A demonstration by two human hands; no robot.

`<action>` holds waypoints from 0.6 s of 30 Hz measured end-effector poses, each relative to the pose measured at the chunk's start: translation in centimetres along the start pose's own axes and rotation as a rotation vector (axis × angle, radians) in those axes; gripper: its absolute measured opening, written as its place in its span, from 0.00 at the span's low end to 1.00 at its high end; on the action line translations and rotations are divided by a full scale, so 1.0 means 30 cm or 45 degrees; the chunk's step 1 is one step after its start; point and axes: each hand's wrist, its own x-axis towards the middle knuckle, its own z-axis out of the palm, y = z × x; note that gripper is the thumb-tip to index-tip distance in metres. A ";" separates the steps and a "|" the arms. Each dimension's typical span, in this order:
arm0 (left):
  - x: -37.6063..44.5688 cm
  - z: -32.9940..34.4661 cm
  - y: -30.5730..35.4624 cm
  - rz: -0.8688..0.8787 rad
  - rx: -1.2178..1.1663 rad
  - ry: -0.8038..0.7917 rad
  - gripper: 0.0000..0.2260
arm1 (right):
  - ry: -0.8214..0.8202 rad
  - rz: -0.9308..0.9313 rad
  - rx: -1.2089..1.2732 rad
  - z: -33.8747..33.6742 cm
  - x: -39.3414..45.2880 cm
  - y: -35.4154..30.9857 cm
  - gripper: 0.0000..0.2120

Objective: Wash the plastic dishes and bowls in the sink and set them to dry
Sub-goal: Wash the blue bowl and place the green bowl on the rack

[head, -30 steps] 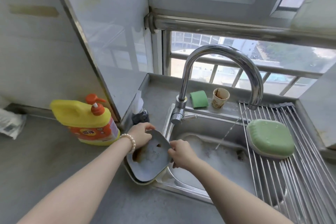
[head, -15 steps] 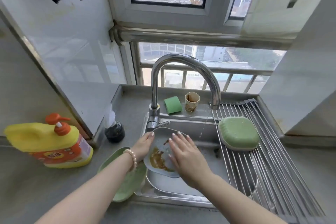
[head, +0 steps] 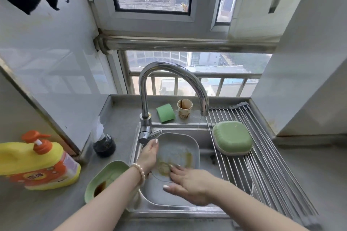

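Note:
A grey plastic dish [head: 178, 148] smeared with brown sauce is held tilted over the steel sink [head: 180, 210]. My left hand [head: 149, 153] grips its left rim, thumb over the edge. The straight fingers of my right hand [head: 187, 180] press flat on the sauce stain near the dish's lower edge. A green dish [head: 105, 178] with a dark sauce puddle lies on the counter left of the sink. A green bowl [head: 232, 138] sits upside down on the roll-up drying rack [head: 262, 165] over the sink's right side.
The tall chrome faucet [head: 144, 99] arches over the sink, with a thin stream of water falling from its spout. A green sponge [head: 165, 113] and a stained paper cup [head: 184, 108] stand behind it. A yellow detergent bottle [head: 37, 161] stands at the left.
The grey dish was lifted off the green dish on the counter and brought over the sink. My right hand slid from the dish's middle down to the stain, smearing the sauce.

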 end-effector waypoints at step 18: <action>0.020 0.033 0.000 -0.024 -0.089 0.035 0.12 | -0.045 0.058 0.051 -0.052 -0.001 -0.034 0.38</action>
